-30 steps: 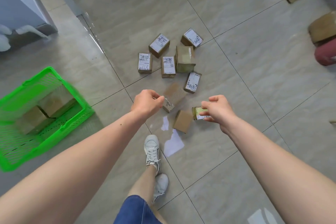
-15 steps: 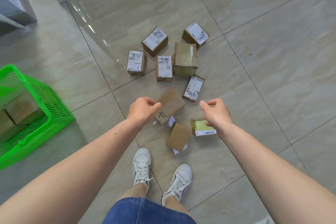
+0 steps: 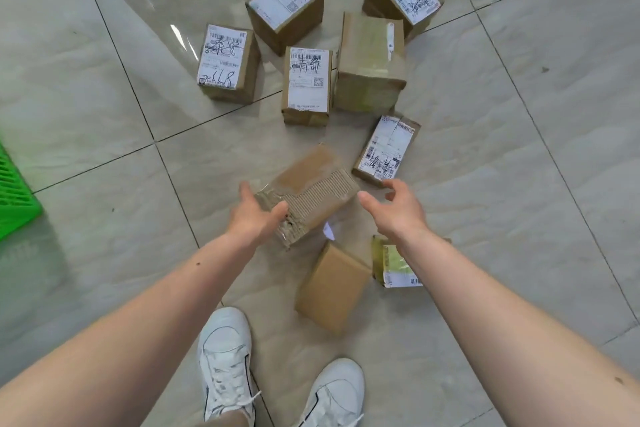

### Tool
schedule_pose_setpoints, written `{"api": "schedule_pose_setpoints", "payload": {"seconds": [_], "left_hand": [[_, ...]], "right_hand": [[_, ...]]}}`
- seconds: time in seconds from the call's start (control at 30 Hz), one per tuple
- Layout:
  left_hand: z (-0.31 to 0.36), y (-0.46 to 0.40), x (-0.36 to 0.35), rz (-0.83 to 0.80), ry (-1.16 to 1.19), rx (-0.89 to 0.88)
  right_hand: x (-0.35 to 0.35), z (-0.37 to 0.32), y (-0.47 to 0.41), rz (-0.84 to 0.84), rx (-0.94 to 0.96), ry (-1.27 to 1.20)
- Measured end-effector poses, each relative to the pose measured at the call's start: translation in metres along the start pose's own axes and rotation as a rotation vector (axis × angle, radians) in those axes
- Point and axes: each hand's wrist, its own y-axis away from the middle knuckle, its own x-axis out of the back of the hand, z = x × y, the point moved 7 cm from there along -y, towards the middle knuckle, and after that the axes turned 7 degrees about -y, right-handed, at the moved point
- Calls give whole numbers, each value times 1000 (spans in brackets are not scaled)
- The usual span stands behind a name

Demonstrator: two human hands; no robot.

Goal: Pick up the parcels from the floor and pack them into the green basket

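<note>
Brown cardboard is everywhere: I count nine small parcels on the grey tiled floor (image 3: 104,97), none visibly packed yet. Only a corner of the green plastic basket (image 3: 15,198) shows at the left edge of the frame, its contents out of view. At centre, the left hand (image 3: 254,215) grips one end of a torn corrugated cardboard box (image 3: 311,191), thumb on top. The right hand (image 3: 398,208) hovers just beside its other end, fingers spread and empty. Six labelled or taped boxes sit in the upper middle; a plain brown box (image 3: 332,288) and a green-taped box (image 3: 391,262) lie lower centre. I judge most of the work remains.
</note>
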Motion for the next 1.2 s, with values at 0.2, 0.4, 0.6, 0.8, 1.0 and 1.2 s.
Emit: {"api": "schedule_pose_setpoints", "payload": {"seconds": [0.2, 0.4, 0.6, 0.8, 1.0, 1.2], "left_hand": [[-5, -46, -19, -13, 59, -22], [-10, -54, -19, 18, 102, -61], [10, -16, 10, 76, 106, -70], [33, 66, 67, 143, 129, -54], [59, 156, 128, 160, 161, -43], [85, 235, 190, 230, 202, -49]], "right_hand": [[-49, 12, -46, -188, 30, -89], [-67, 12, -56, -206, 18, -144], [-51, -10, -27, -151, 0, -205], [-14, -61, 38, -155, 24, -273], [29, -123, 119, -125, 55, -263], [73, -197, 197, -137, 152, -249]]}}
